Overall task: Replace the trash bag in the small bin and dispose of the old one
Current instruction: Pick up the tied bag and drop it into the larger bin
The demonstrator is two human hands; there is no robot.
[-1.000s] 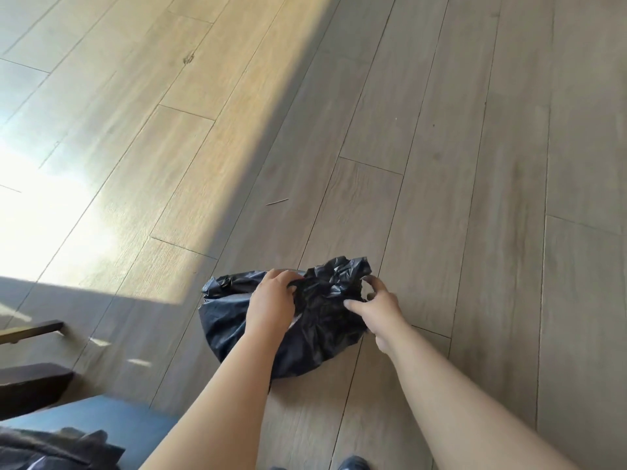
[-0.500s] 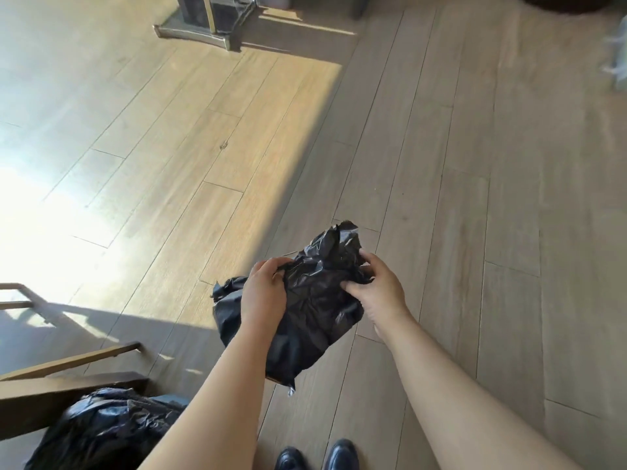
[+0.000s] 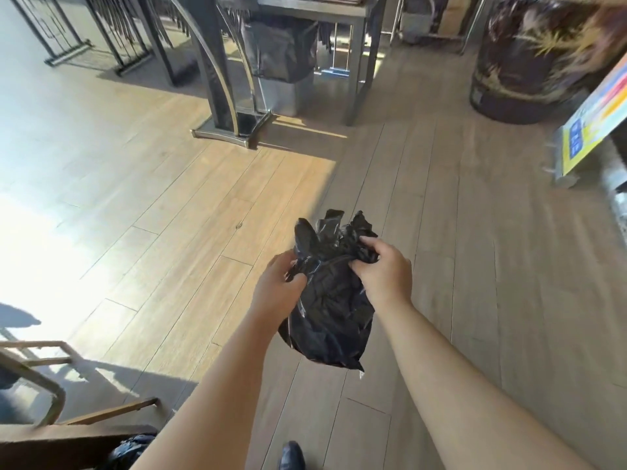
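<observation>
You've got the crumpled black trash bag (image 3: 330,300) off the floor, left hand (image 3: 276,293) and right hand (image 3: 385,271) both gripping it; judging by this, binning remains.

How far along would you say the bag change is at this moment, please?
Done, apparently: a crumpled black plastic trash bag is off the floor and out of any bin. In hand: the left hand and right hand both grip its bunched top. Left: carrying it off, perhaps to the steel bin lined with a black bag under the table ahead. Whether the small bin is relined cannot be seen.
</observation>
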